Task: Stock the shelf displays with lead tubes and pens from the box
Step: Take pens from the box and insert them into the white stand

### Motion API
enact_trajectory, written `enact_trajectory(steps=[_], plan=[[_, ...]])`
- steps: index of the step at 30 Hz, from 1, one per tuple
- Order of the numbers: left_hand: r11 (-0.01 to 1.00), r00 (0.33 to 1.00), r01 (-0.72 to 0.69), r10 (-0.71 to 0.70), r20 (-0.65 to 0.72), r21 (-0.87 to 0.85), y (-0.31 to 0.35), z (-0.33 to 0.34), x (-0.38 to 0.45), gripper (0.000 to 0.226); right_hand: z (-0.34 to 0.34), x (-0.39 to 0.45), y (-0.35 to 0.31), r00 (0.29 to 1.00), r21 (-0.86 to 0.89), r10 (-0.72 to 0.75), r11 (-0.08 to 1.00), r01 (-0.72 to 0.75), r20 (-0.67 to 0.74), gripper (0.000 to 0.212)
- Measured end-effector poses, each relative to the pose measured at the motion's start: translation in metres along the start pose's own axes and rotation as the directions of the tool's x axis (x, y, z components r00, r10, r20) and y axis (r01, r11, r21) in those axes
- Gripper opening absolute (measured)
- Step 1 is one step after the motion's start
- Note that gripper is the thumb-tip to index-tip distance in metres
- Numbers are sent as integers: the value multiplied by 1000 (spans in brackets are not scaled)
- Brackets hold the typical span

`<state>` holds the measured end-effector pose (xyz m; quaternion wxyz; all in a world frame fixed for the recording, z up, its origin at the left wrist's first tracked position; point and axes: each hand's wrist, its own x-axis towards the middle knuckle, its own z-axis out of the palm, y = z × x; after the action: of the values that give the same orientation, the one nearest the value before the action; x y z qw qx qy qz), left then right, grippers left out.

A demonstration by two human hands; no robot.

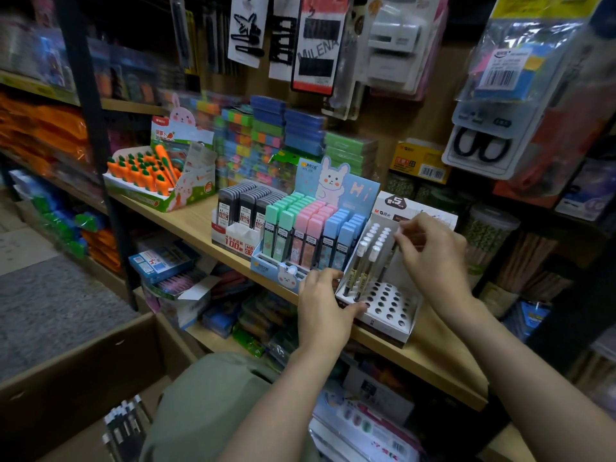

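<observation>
Standing near-upright in the white M&G pen display (383, 305) on the wooden shelf (430, 358), the white-capped pens (365, 261) lean back, caps up, tips in the holes; we count roughly ten. Our left hand (321, 311) grips the display's front corner, thumb on the perforated tray. Our right hand (430, 251) pinches one pen, fingers narrow. Beside it, the "Hi" rabbit display (333, 191) holds mint, pink and blue lead tubes (305, 228), upright. The cardboard box (80, 371) sits lower left.

Both bare forearms reach toward twelve o'clock; left hand (321, 305) curls its fingers low, right hand (430, 250) pinches higher at one o'clock.
</observation>
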<state>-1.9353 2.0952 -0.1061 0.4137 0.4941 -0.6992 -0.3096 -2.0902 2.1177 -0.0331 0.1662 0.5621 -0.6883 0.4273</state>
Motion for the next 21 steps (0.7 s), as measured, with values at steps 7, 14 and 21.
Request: enact_trajectory(steps=[7, 14, 21], plan=[[1000, 1000, 20, -20, 10, -9, 1, -1, 0, 58, -4, -10, -3, 995, -33, 49, 998, -47, 92, 14], [982, 987, 74, -47, 154, -174, 8, -40, 12, 55, -34, -34, -29, 991, 378, 106, 917, -130, 84, 18], [937, 986, 148, -115, 121, -316, -42, -135, 19, 24, 12, -38, -132, 898, 650, -29, 700, -296, 439, 18]])
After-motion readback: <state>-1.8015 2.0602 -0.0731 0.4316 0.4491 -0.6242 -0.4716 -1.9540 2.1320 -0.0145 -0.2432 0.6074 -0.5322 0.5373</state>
